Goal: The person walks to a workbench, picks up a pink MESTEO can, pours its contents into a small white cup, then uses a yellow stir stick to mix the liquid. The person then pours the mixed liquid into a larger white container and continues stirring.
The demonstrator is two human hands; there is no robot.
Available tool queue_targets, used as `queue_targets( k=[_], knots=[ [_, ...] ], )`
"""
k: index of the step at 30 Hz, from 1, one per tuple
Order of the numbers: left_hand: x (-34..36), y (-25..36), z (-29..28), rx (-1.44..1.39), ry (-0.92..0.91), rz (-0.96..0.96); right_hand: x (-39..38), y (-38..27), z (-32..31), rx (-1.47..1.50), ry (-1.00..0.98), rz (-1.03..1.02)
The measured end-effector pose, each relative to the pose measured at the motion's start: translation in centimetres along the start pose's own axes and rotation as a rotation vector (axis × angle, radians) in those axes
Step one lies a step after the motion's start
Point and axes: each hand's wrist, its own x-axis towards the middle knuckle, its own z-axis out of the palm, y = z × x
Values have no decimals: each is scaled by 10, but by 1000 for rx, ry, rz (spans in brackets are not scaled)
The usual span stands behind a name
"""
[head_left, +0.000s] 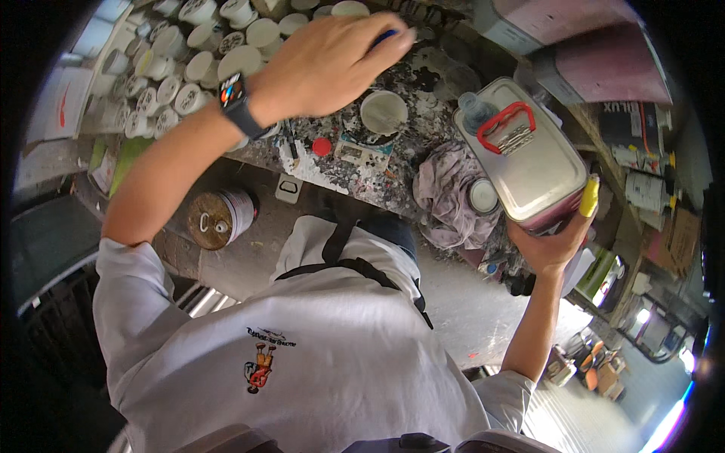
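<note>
My left hand (pixel 332 64), with a dark watch at the wrist, is high over the paint-spattered bench (pixel 317 174), its fingers curled round something small and blue, mostly hidden. My right hand (pixel 547 241), a yellow wrap on one finger, grips the lower end of a rectangular metal can (pixel 540 180) with a red plastic handle (pixel 489 138) and a clear plastic cup (pixel 476 113) at its upper end. Below my left hand are a white tub (pixel 384 113) and a small red lid (pixel 322 146). A crumpled rag (pixel 445 192) lies left of the metal can.
Several white cups (pixel 200 68) crowd the back left. A round can with a rusty top (pixel 215 219) stands below the bench edge at left. Pink containers (pixel 585 64) are at upper right, above wooden shelving with cans (pixel 634 158). More clutter (pixel 589 370) lies on the floor at lower right.
</note>
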Motion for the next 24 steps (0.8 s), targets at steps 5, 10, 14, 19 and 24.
queue_targets(
  k=[5,10,14,19,24],
  knots=[
    [-132,-21,47,-200,87,-424,26,4,21,-35,-110,-112],
    [-272,16,116,-345,46,-926,48,15,42,-22,-144,-236],
    [-366,70,184,-269,-20,-1231,62,22,57,15,-145,-375],
    [-448,138,252,-316,-171,-1374,75,32,63,59,-194,-425],
    [-509,193,299,-269,-326,-1283,86,35,66,-4,-143,-545]
  ],
)
